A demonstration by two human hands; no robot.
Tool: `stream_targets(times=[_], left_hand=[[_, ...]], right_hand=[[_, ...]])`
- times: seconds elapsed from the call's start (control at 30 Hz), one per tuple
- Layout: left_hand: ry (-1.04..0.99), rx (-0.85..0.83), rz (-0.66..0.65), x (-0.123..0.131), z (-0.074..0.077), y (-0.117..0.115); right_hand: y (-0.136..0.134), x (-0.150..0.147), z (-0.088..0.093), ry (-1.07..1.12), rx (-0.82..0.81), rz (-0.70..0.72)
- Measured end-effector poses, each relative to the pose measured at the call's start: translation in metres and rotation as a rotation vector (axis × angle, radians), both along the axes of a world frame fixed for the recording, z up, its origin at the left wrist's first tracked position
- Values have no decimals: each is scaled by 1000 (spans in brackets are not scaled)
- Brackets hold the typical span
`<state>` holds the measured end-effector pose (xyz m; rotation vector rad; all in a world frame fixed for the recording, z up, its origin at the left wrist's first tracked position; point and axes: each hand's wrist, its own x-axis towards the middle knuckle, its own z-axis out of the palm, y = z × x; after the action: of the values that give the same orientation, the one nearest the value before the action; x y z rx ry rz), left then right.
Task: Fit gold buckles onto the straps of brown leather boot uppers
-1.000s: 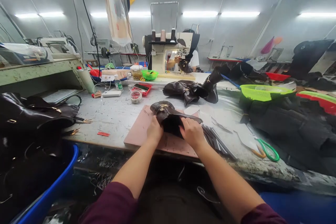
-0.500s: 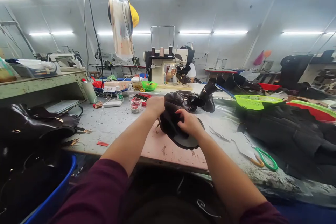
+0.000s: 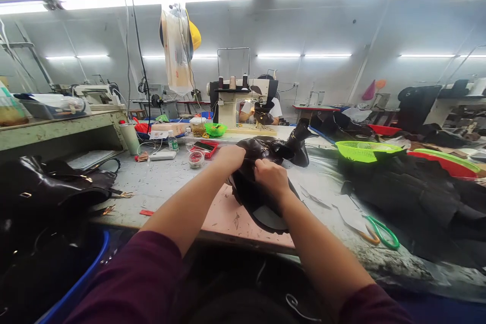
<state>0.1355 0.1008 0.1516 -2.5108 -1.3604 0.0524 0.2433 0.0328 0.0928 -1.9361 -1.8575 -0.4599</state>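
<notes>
A dark brown leather shoe upper (image 3: 252, 195) is lifted off the pink cutting board (image 3: 224, 215) in front of me. My left hand (image 3: 230, 158) grips its top edge with closed fingers. Close beside it, my right hand (image 3: 270, 176) pinches the same piece. A flat dark sole-shaped part hangs at the bottom of the piece, just above the board. More dark leather uppers (image 3: 283, 148) lie on the table right behind my hands.
Green-handled scissors (image 3: 381, 233) lie to the right on the worktable (image 3: 167, 182). A green basket (image 3: 364, 151) and dark material are further right. Dark leather bags (image 3: 56, 187) and a blue bin (image 3: 76, 283) sit at left. A person works at a sewing machine (image 3: 235, 101) behind.
Both hands have lifted the leather piece off the board and up towards me, turning it. The view has tilted upwards.
</notes>
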Motion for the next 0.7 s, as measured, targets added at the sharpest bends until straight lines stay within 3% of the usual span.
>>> stream_targets(times=[0.23,0.33,0.4,0.47,0.57,0.7], left_hand=[[42,-8,-120,1,-5,1],[17,45,-142,-2,-1,0],[-9,77,-161,-4,4,1],[-47,96,-194,-4,7,3],[-127,90,-243,-3,2,9],[-270,13,-236,-5,-27,12]], right_hand=[[2,14,6,122,40,-135],[-7,21,7,174,28,-112],[-18,21,-1,240,13,-40],[-30,16,-20,404,-30,40],[-42,0,-63,665,-130,55],[-38,-22,-113,735,-197,7]])
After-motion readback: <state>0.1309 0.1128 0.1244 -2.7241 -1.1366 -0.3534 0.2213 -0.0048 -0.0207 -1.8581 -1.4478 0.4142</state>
